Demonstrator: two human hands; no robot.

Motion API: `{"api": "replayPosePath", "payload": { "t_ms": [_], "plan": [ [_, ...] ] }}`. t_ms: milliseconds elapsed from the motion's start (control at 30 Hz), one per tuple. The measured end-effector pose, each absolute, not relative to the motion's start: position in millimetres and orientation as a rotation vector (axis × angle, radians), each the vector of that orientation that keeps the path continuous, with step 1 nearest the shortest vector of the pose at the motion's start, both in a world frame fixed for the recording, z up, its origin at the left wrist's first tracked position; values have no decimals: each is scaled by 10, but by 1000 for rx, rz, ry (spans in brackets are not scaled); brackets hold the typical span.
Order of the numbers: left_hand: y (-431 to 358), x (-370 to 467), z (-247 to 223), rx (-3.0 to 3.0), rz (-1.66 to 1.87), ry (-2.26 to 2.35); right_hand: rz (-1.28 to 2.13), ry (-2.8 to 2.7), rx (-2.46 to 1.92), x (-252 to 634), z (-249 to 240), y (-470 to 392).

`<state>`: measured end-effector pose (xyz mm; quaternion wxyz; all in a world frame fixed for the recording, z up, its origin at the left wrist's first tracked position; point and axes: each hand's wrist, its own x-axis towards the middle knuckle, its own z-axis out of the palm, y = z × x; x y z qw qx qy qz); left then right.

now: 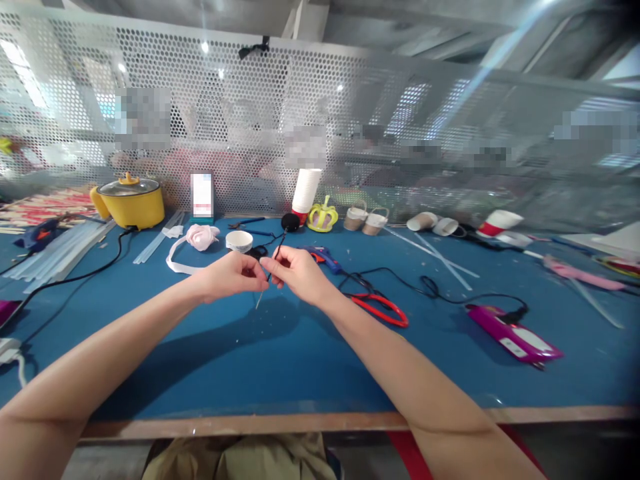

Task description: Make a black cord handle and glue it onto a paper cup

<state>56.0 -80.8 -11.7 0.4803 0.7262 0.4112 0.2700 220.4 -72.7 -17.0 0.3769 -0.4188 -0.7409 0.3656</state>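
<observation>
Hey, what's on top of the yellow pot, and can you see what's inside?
A glass lid with a yellow knob covers the yellow pot. Its contents can't be made out.

Stem (280, 247) partly hidden by right grip (296, 272); left-edge purple item (8, 311) cut off.

My head camera is looking forward and down over the broad blue table (320, 373) from its near edge.

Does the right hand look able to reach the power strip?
Likely yes: the power strip lies in the open, with only low cords and a red loop between; but the right hand is pinching a black stem.
</observation>
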Motion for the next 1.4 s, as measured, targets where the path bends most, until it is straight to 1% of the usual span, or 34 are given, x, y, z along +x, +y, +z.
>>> {"api": "replayPosePath", "payload": {
  "t_ms": [100, 233, 333, 600, 900, 1133, 1333, 1400],
  "plan": [
    [-794, 565, -147, 1747, 661, 1003, 942, -1902, -1074, 2202, -175, -728],
    [-777, 545, -156, 1702, 612, 942, 1219, -1903, -840, 2209, -173, -707],
    [-775, 531, -146, 1659, 629, 919, 1312, -1859, -786, 2222, -178, -686],
    [-778, 489, -81, 1747, 554, 932, 1272, -1874, -897, 2245, -187, -661],
    [-812, 527, -58, 1778, 629, 1004, 1175, -1866, -964, 2227, -198, -675],
    [-810, 568, -108, 1724, 690, 1024, 1033, -1857, -1024, 2187, -191, -729],
    [-781, 550, -159, 1595, 614, 841, 1286, -1885, -787, 2207, -161, -724],
    [-781, 546, -155, 1583, 609, 839, 1300, -1888, -788, 2219, -162, -706]
  ]
}}
